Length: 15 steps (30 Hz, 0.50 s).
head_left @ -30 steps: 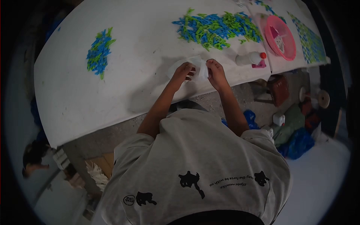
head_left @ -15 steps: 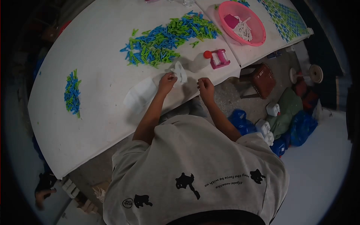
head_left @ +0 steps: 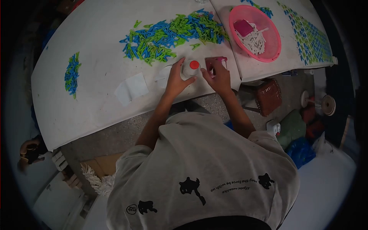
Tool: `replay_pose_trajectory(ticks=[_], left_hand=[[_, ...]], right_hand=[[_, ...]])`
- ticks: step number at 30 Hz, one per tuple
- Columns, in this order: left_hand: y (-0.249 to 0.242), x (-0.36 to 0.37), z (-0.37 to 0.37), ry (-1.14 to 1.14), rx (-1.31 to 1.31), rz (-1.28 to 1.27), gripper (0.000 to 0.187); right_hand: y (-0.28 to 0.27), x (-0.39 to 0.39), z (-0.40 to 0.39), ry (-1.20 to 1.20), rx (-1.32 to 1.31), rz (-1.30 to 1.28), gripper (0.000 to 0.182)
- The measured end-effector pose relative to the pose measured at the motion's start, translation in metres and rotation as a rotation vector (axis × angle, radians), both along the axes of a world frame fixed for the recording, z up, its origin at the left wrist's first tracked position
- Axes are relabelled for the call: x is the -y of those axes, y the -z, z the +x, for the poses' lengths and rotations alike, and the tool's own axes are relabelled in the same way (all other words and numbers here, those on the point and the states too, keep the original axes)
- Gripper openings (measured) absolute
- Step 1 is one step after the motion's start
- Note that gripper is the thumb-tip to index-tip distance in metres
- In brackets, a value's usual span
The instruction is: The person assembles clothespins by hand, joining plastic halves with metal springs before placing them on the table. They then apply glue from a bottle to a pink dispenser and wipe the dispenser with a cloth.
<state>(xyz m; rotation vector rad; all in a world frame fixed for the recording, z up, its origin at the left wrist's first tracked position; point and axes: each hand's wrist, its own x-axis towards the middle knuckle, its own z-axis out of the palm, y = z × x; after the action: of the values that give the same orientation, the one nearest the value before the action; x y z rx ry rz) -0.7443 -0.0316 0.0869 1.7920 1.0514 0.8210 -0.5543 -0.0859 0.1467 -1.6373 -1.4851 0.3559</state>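
Between my two hands stands a translucent bottle [head_left: 190,73] with a red cap [head_left: 194,64]. My left hand [head_left: 178,78] curves round the bottle's left side, its fingers apart from the thumb. On the right, my right hand [head_left: 217,76] has its thumb near the bottle and its fingers over a pink holder [head_left: 223,60]; whether they grip it is hidden. A white sheet [head_left: 132,89] lies flat to the left, and another white piece [head_left: 163,73] is partly behind my left hand. Green and blue clothespins [head_left: 165,36] are heaped beyond the bottle.
A pink basket [head_left: 276,42] holds white pieces and a dark pink item. A smaller clothespin pile [head_left: 72,74] lies at left, with clothespin rows [head_left: 310,38] at far right. A brown stool [head_left: 268,96] stands beside the table. Another person [head_left: 32,150] is at lower left.
Both hands have moved to the bottle and pink holder. The white piece near my left hand was raised and crumpled; it now lies lower on the table. The view has shifted.
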Motion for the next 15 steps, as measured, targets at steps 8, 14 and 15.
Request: replay_pose_trajectory(ticks=[8, 14, 15], left_hand=[[0.012, -0.013, 0.046, -0.097, 0.069, 0.09, 0.048], [0.016, -0.009, 0.046, -0.178, 0.16, 0.118, 0.034], [0.012, -0.003, 0.047, -0.173, 0.159, 0.138, 0.033]], right_hand=[[-0.02, -0.036, -0.028, -0.044, 0.458, -0.076, 0.043], [-0.021, -0.035, -0.027, -0.136, 0.558, -0.064, 0.043], [-0.025, -0.032, -0.024, -0.223, 0.545, -0.019, 0.041]])
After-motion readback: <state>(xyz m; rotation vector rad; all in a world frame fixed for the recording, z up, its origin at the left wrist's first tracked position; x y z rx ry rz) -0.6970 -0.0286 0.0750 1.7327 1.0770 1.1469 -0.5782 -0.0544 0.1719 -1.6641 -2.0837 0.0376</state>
